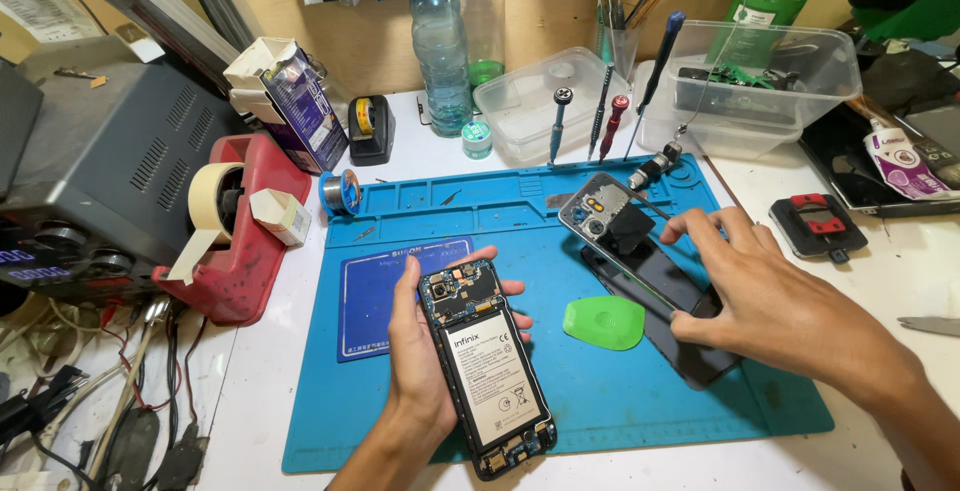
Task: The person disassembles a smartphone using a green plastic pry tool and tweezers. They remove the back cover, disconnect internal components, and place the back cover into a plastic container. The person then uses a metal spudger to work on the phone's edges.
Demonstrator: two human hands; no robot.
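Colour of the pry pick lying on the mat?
Bright green pry pick, on the blue mat; head view.

The opened phone (487, 366) lies left on the mat (600, 391). The back cover (650, 276) lies right, with the pick (603, 322) between. Containers (760, 86) stand behind.

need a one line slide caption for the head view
Left hand holds an opened phone over a blue mat while the right hand rests on its back cover beside a green pick.

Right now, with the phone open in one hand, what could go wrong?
The left hand holds the opened phone by its edges above the blue mat; it might slip. The right hand presses on the dark back cover, which could flex or scratch against the green pick nearby.
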